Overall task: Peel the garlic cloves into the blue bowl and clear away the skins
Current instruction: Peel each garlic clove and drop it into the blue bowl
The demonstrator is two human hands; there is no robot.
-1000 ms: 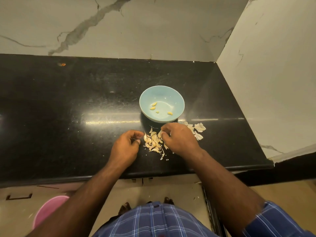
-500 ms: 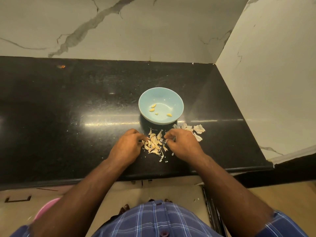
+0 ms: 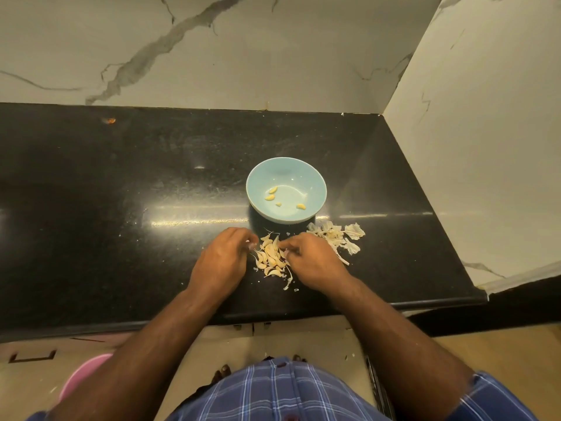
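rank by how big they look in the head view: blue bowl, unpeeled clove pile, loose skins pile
1. blue bowl
2. and 3. unpeeled clove pile and loose skins pile: alike, and hands partly cover both, so unranked.

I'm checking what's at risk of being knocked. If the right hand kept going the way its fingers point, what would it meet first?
Probably the pile of unpeeled cloves, which its fingertips already reach; beyond lies the left hand.

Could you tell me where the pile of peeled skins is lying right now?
In the head view, the skins lie on the black counter, beside the right hand, near the blue bowl.
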